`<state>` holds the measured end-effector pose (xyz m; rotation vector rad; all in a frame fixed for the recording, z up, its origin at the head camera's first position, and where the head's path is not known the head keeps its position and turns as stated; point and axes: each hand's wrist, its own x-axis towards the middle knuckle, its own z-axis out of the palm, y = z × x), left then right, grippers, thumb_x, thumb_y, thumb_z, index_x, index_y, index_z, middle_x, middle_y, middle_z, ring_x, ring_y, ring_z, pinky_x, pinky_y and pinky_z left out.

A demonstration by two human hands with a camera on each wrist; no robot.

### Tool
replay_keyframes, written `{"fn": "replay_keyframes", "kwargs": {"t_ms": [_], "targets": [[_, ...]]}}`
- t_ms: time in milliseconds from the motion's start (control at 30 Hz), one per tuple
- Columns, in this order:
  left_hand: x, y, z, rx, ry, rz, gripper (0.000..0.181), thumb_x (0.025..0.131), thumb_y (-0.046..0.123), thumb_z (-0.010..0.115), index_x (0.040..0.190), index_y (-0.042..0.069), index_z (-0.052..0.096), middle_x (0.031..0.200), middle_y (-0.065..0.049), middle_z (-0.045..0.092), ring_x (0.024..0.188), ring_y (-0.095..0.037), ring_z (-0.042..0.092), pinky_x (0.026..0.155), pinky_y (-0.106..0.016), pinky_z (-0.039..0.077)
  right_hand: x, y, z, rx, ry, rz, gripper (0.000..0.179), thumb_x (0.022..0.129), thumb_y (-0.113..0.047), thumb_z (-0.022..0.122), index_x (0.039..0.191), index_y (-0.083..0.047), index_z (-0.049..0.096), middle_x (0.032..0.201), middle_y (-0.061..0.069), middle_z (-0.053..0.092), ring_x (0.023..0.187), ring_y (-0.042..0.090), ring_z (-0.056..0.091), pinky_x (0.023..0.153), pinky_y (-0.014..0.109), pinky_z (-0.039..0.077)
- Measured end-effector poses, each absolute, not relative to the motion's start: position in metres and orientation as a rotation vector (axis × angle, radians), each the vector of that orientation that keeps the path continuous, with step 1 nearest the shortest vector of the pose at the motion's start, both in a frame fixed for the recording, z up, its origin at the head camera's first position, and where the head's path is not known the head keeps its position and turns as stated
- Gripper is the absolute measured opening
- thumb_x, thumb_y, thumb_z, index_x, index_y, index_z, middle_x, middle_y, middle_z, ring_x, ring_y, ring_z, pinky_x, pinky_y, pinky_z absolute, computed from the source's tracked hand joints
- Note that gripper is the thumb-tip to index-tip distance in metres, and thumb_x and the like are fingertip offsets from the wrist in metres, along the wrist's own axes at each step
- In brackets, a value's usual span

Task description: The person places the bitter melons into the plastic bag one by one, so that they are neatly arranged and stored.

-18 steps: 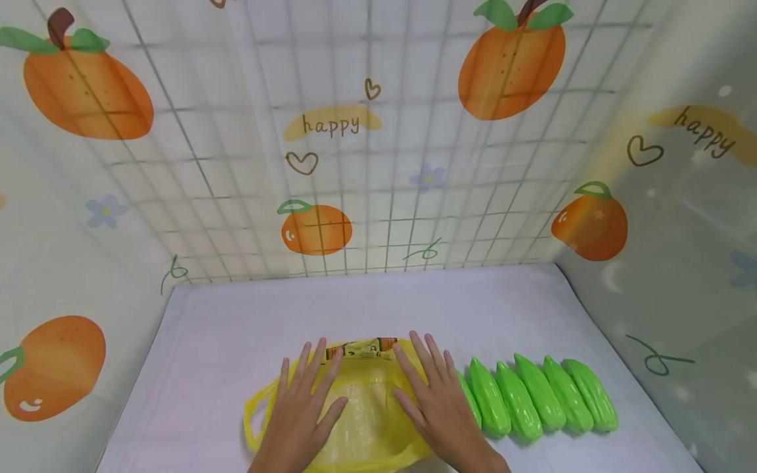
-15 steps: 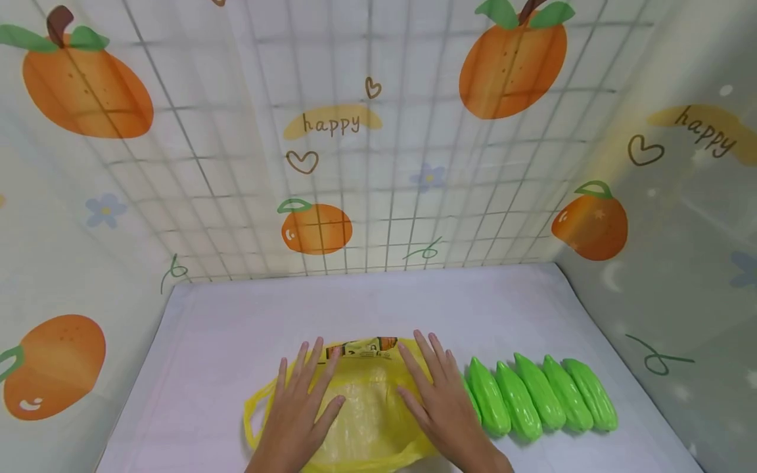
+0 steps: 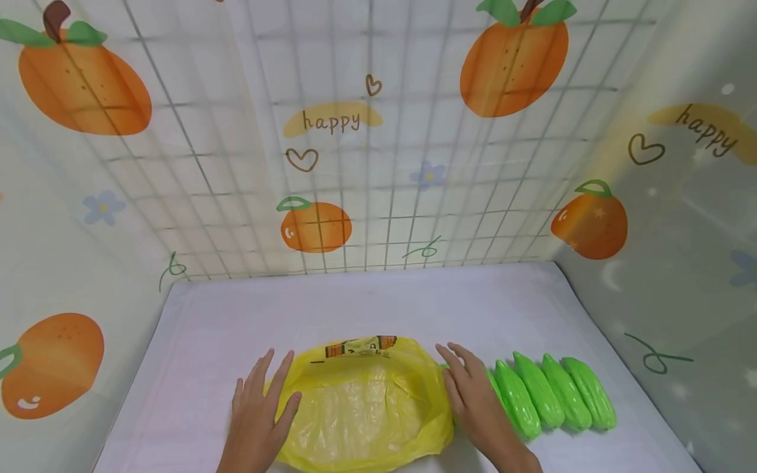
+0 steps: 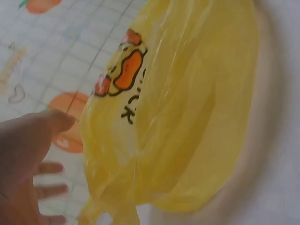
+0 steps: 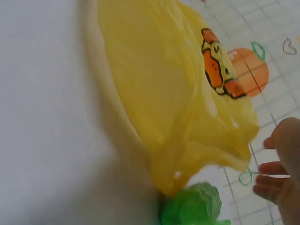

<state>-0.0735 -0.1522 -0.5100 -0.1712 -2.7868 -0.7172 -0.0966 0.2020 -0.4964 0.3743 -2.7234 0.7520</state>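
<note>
A yellow plastic bag [image 3: 361, 414] with a printed cartoon face and a wide opening stands on the white table. My left hand [image 3: 257, 414] is at its left side, fingers spread and holding nothing; in the left wrist view a gap shows between the thumb [image 4: 63, 121] and the bag [image 4: 187, 117]. On the other side, my right hand [image 3: 473, 394] is close to the bag with relaxed fingers and grips nothing. In the right wrist view those fingers [image 5: 269, 180] are apart from the bag [image 5: 154, 79]. Several glossy green, ridged, elongated pieces [image 3: 535, 391] lie just right of the right hand, which partly hides them.
The white tabletop [image 3: 367, 302] stretches behind the bag and to its left. Fabric walls printed with oranges [image 3: 316, 226] enclose the table at the back and both sides. The right wall [image 3: 656, 289] rises beyond the green row.
Both hands have moved apart from over the bag to its two sides, left hand leftward and right hand rightward. The opening is more exposed, and the right hand now covers more of the green pieces.
</note>
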Motion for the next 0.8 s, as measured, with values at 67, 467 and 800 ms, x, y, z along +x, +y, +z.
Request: {"fn": "replay_keyframes", "kwargs": {"t_ms": [67,467,800], "targets": [[-0.072,-0.159,-0.512,-0.045,-2.803,-0.8,0.06,0.098,0.036,0.062,0.153,0.027,0.04,0.152,-0.014,0.038,0.133,-0.041,0.041,0.098,-0.073,0.032,-0.098,0.208,-0.498,0.373,-2.735,0.755,0.04,0.1,-0.005,0.056,0.14,-0.009,0.055,0.137,0.018,0.051,0.124,0.037,0.05,0.094,0.056,0.048],[-0.072,-0.184,-0.53,0.312,-2.786,-1.423,0.052,0.098,0.038,0.063,0.144,0.02,0.048,0.138,-0.012,0.052,0.125,-0.033,0.051,0.097,-0.06,0.044,-0.104,0.227,-0.513,0.37,-2.837,0.664,0.04,0.087,0.0,0.07,0.126,-0.004,0.064,0.11,0.009,0.061,0.1,0.027,0.06,0.085,0.046,0.054],[-0.07,-0.186,-0.534,0.325,-2.692,-1.617,0.041,0.1,0.035,0.06,0.137,0.018,0.055,0.127,-0.01,0.064,0.114,-0.028,0.06,0.094,-0.048,0.049,-0.109,0.229,-0.513,0.349,-2.93,0.635,0.036,0.09,-0.012,0.072,0.125,-0.007,0.065,0.113,0.011,0.064,0.105,0.032,0.062,0.089,0.051,0.053]]}}
